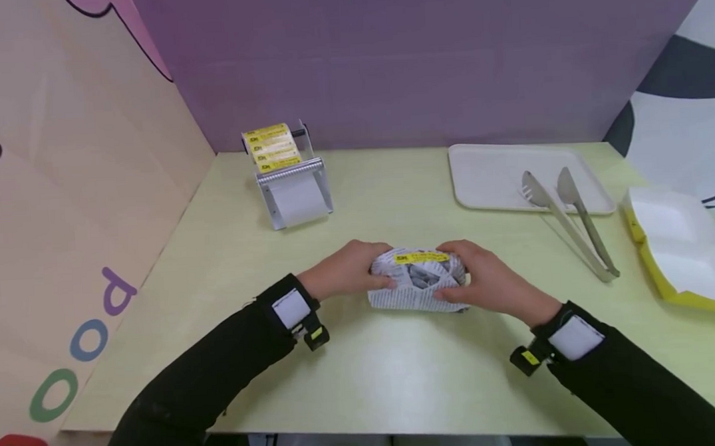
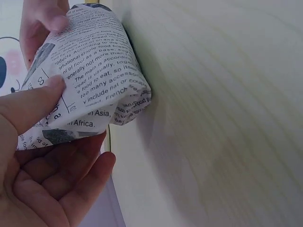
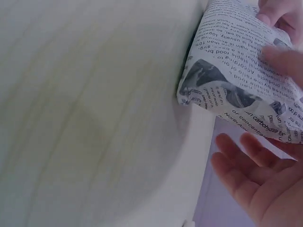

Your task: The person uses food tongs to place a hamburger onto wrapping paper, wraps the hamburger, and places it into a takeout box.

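Observation:
A parcel wrapped in newsprint paper (image 1: 417, 290) sits on the pale yellow-green table (image 1: 400, 374), sealed on top with a yellow sticker (image 1: 421, 256). My left hand (image 1: 344, 270) cups its left end and my right hand (image 1: 492, 283) its right end. In the left wrist view the thumb presses the paper of the parcel (image 2: 90, 71), and the left hand's fingers (image 2: 57, 184) lie loosely curved beneath. The right wrist view shows the parcel (image 3: 236, 71) under a blurred thumb, with the right hand's fingers (image 3: 251, 179) spread just apart from it.
A dispenser with a roll of yellow stickers (image 1: 286, 176) stands at the back left. A white tray (image 1: 493, 177) at the back right carries metal tongs (image 1: 567, 220). An open white food box (image 1: 682, 242) lies at the right edge. Panels wall in the left and back.

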Motion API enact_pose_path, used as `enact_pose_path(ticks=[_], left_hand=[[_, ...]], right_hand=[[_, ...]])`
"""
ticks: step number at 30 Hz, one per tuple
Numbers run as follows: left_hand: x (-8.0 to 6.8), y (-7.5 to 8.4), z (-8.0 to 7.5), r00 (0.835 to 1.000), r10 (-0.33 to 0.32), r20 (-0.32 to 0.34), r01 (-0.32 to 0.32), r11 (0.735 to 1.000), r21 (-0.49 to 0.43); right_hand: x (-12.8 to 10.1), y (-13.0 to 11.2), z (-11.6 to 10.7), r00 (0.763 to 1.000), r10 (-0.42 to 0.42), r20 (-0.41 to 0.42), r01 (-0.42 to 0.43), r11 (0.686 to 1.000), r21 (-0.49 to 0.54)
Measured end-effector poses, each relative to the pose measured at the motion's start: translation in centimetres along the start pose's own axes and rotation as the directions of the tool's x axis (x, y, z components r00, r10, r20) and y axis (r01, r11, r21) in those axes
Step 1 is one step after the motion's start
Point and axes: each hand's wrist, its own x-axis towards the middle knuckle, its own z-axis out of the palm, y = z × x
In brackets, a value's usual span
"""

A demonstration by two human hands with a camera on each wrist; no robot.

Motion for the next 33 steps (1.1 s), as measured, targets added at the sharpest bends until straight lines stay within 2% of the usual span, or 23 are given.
enact_pose_path(ticks=[4,8,13,18,24,27,30,33], left_hand=[[0.3,0.0,0.3,0.999,-0.043,0.013,0.044,0.997,-0.060],[0.9,0.0,0.6,0.996,-0.090,0.018,0.091,0.986,-0.141],[1.4,-0.1,0.9,0.996,-0.091,0.000,0.090,0.987,-0.137],[1.6,-0.1,0.9,0.996,-0.091,0.023,0.094,0.985,-0.142],[1.3,0.0,0.5,0.984,-0.154,0.091,0.168,0.972,-0.167],[1.3,0.0,0.2,0.982,-0.159,0.100,0.175,0.969,-0.177],[1.4,0.0,0.0,0.983,-0.167,0.081,0.179,0.969,-0.168],[1.5,-0.3,-0.1,0.977,-0.209,0.049,0.215,0.960,-0.182]], right_hand=[[0.5,-0.2,0.3,0.997,0.079,-0.003,-0.079,0.994,0.078],[0.8,-0.5,0.5,0.989,0.143,-0.040,-0.138,0.985,0.102],[1.1,-0.7,0.5,0.981,0.195,-0.026,-0.189,0.971,0.146],[1.2,-0.5,0.5,0.976,0.219,0.012,-0.216,0.955,0.204],[1.2,-0.3,0.2,0.966,0.226,0.123,-0.254,0.918,0.305],[1.4,-0.2,0.1,0.956,0.243,0.163,-0.281,0.920,0.274],[1.6,-0.1,-0.1,0.948,0.268,0.169,-0.301,0.928,0.219],[2.0,0.2,-0.4,0.942,0.290,0.169,-0.315,0.937,0.152]])
